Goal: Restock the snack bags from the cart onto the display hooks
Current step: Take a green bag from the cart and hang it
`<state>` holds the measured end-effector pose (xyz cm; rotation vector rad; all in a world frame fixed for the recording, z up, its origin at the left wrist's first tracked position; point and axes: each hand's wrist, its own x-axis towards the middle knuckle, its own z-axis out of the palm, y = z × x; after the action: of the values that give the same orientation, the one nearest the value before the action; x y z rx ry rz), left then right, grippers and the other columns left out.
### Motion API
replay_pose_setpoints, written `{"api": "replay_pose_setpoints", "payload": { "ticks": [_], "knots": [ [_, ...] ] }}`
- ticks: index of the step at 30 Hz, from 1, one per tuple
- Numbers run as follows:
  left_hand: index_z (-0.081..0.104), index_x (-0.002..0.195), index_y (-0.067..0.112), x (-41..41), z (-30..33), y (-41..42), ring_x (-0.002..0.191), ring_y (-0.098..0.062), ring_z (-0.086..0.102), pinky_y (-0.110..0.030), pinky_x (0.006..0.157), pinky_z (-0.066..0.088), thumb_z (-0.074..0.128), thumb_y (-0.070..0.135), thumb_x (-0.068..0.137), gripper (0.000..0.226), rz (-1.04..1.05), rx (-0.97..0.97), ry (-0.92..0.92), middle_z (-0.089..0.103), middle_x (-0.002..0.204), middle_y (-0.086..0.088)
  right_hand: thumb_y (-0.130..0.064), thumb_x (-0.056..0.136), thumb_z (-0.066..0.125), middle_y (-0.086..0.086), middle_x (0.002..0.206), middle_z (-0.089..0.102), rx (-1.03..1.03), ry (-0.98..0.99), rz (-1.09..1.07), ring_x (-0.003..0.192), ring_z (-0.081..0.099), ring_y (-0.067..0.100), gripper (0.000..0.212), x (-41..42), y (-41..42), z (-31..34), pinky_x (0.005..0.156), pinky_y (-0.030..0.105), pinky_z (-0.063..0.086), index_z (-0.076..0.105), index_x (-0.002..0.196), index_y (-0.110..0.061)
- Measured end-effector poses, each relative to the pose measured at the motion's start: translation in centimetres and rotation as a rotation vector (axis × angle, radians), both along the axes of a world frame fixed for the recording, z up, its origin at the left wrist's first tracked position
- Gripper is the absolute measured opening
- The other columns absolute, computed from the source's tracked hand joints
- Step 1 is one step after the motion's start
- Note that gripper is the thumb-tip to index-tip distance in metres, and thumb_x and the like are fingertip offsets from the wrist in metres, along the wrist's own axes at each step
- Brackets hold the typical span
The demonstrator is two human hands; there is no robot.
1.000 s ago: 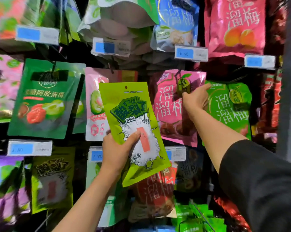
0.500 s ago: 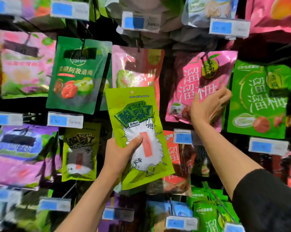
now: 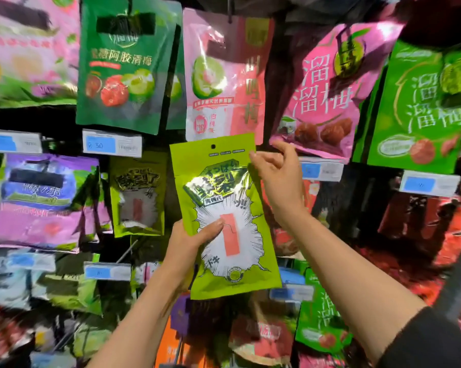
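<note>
A lime-green snack bag with a white burst and a red strip is held upright in front of the display wall. My left hand grips its lower left edge, thumb across the front. My right hand hovers at the bag's upper right edge, fingers apart, fingertips at or just touching the edge. The bag's hang hole near the top is free. A matching lime-green bag hangs on a hook just to the left.
Rows of hanging snack bags fill the wall: a dark green bag, a pink bag, a magenta bag, a bright green bag. Blue-and-white price tags jut out between rows. The cart is out of view.
The view has tilted down along the display. My right hand dropped from the magenta bag to the held bag's upper right edge. My left hand keeps its grip on the lime-green bag.
</note>
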<state>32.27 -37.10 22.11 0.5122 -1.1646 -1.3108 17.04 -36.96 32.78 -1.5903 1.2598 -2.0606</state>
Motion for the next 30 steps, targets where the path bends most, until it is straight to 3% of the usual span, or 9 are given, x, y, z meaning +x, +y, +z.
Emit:
{"api": "replay_pose_setpoints", "payload": {
  "ticks": [4, 7, 10, 15, 18, 22, 24, 28, 30],
  "knots": [
    [0.073, 0.098, 0.007, 1.6, -2.9, 0.4, 0.095, -0.033, 0.067, -0.048, 0.089, 0.053, 0.083, 0.026, 0.050, 0.053, -0.092, 0.056, -0.075, 0.071, 0.105, -0.020, -0.008, 0.083, 0.072, 0.001, 0.084, 0.066, 0.041, -0.242, -0.010, 0.064, 0.062, -0.005, 0.032, 1.0, 0.6, -2.5, 0.064, 0.015, 0.048, 0.054, 0.109, -0.002],
    [0.061, 0.116, -0.001, 2.9, -4.7, 0.5, 0.102, -0.031, 0.067, -0.044, 0.091, 0.053, 0.088, 0.027, 0.051, 0.076, -0.143, 0.088, -0.163, 0.069, 0.111, -0.018, -0.014, 0.084, 0.072, 0.021, 0.091, 0.070, 0.171, -0.220, 0.061, 0.077, 0.064, 0.018, 0.018, 2.1, 1.0, -5.5, 0.075, 0.036, 0.054, 0.063, 0.095, -0.004],
    [0.063, 0.109, -0.002, 4.2, -5.9, 0.7, 0.088, -0.021, 0.071, -0.027, 0.072, 0.055, 0.076, 0.010, 0.062, 0.050, -0.186, 0.117, -0.179, 0.073, 0.100, -0.013, -0.007, 0.091, 0.062, 0.022, 0.099, 0.071, 0.263, -0.140, 0.171, 0.088, 0.066, 0.029, 0.008, 3.8, 1.5, -7.7, 0.085, 0.053, 0.054, 0.069, 0.088, -0.010],
    [0.061, 0.114, -0.001, 7.0, -7.0, -0.4, 0.092, -0.025, 0.070, -0.022, 0.070, 0.055, 0.079, -0.004, 0.068, 0.049, -0.022, 0.124, -0.212, 0.073, 0.102, -0.015, -0.015, 0.090, 0.065, 0.025, 0.101, 0.069, 0.346, -0.139, 0.201, 0.088, 0.067, 0.028, 0.011, 7.0, 0.0, -8.4, 0.084, 0.055, 0.054, 0.067, 0.090, -0.004],
    [0.049, 0.128, 0.004, 9.4, -6.0, -2.2, 0.101, -0.022, 0.064, -0.019, 0.079, 0.052, 0.086, 0.010, 0.064, 0.074, 0.210, 0.022, -0.271, 0.065, 0.117, -0.013, -0.038, 0.076, 0.074, 0.022, 0.104, 0.069, 0.375, -0.146, 0.160, 0.097, 0.066, 0.032, 0.043, 8.8, -3.2, -9.2, 0.090, 0.056, 0.051, 0.067, 0.095, 0.000],
    [0.026, 0.149, 0.014, 12.9, -2.1, -4.3, 0.135, -0.008, 0.031, -0.018, 0.108, 0.025, 0.075, 0.018, 0.082, 0.083, 0.685, -0.265, -0.563, 0.031, 0.152, 0.001, -0.017, 0.087, 0.069, 0.013, 0.102, 0.068, 0.394, -0.203, 0.202, 0.097, 0.065, 0.028, 0.026, 13.3, -3.8, -7.0, 0.092, 0.050, 0.051, 0.064, 0.102, 0.004],
    [0.019, 0.152, 0.008, 14.6, 0.2, -5.5, 0.145, -0.016, 0.016, -0.021, 0.116, 0.009, 0.070, 0.012, 0.084, 0.085, 0.851, -0.491, -0.719, 0.019, 0.158, -0.005, -0.006, 0.091, 0.062, 0.012, 0.090, 0.065, 0.410, -0.243, 0.248, 0.089, 0.066, 0.028, 0.004, 14.9, -4.9, -6.5, 0.086, 0.049, 0.054, 0.064, 0.088, -0.004],
    [0.012, 0.152, 0.003, 17.4, 3.2, -8.4, 0.149, -0.029, 0.000, -0.023, 0.117, -0.003, 0.059, -0.003, 0.082, 0.085, 0.944, -0.661, -0.951, 0.004, 0.161, -0.010, -0.007, 0.094, 0.058, 0.011, 0.079, 0.066, 0.481, -0.342, 0.340, 0.064, 0.064, 0.020, 0.014, 17.6, -6.9, -6.0, 0.059, 0.032, 0.057, 0.062, 0.081, -0.009],
    [0.012, 0.152, 0.004, 18.3, 4.0, -9.2, 0.149, -0.029, -0.002, -0.023, 0.117, -0.002, 0.051, -0.014, 0.080, 0.084, 0.912, -0.692, -0.995, 0.004, 0.161, -0.009, -0.008, 0.094, 0.059, 0.014, 0.084, 0.068, 0.491, -0.388, 0.369, 0.067, 0.066, 0.021, 0.010, 18.8, -7.5, -5.7, 0.064, 0.036, 0.059, 0.062, 0.084, -0.007]
  ]
}}
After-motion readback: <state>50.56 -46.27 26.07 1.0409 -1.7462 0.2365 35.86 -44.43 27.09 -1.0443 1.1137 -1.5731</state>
